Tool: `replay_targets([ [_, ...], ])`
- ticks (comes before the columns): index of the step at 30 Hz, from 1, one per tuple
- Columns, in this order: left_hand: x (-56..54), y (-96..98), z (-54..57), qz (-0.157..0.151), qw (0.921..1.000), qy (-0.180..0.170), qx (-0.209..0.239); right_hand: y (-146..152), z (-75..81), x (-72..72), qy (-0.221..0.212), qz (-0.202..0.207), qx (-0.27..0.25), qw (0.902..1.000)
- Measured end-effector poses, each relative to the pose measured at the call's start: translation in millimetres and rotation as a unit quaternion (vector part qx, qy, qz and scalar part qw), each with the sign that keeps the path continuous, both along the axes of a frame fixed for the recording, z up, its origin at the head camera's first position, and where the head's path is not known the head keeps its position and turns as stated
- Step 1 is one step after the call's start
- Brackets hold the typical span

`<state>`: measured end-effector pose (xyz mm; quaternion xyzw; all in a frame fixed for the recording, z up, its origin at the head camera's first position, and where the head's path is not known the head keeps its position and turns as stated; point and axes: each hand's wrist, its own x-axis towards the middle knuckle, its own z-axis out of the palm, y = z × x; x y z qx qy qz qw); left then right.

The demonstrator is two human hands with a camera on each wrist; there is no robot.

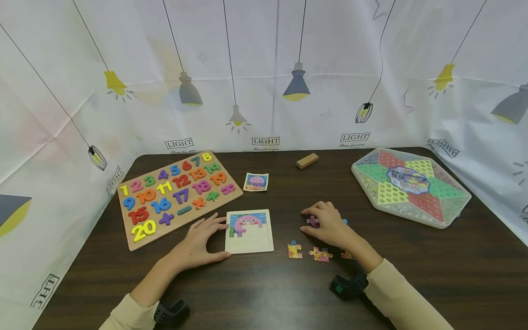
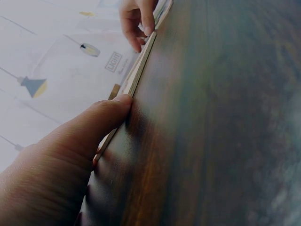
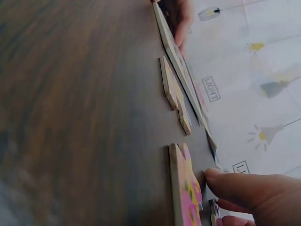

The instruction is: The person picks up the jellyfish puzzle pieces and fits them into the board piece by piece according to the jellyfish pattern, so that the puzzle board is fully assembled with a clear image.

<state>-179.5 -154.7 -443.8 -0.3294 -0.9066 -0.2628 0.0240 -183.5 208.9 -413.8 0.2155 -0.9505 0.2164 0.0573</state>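
Observation:
A square wooden puzzle board [image 1: 249,245], partly filled with a pink cartoon animal, lies at the middle of the table. My left hand [image 1: 202,240] rests at its left side, fingers extended; in the left wrist view the thumb [image 2: 123,100] touches the board's edge. To the right, my right hand [image 1: 326,224] holds a purple jigsaw piece [image 1: 313,222] between thumb and fingers, low over the table. Nearer me lie a yellow jigsaw piece [image 1: 294,250] and a pink-yellow piece [image 1: 321,254]. Other pieces are partly hidden beneath the right hand and wrist.
A wooden number board [image 1: 181,199] lies at the left, close to the left hand. Behind the puzzle board is a small picture card [image 1: 256,182]. Farther back sits a wooden block [image 1: 307,160]. A hexagonal case of coloured pegboards [image 1: 412,188] is at the right.

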Motion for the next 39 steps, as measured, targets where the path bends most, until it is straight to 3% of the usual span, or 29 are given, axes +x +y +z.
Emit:
replay_targets([
  [13,-0.6,-0.3,-1.7,-0.003,0.9999,0.010,0.004,15.8,3.7,1.7,-0.032,0.001,0.019,0.9993],
  [24,0.1,-0.2,-1.1,0.001,1.0000,-0.001,0.003,20.3,0.1,-0.2,-0.061,-0.011,-0.013,0.9980],
  [31,-0.5,-0.2,-0.4,0.001,1.0000,0.000,0.002,16.8,-2.5,-1.9,-0.006,0.019,-0.048,0.9987],
  [39,-0.2,-0.2,-1.3,0.002,1.0000,-0.003,0.000,18.1,1.8,-0.9,-0.003,-0.019,-0.013,0.9997],
])
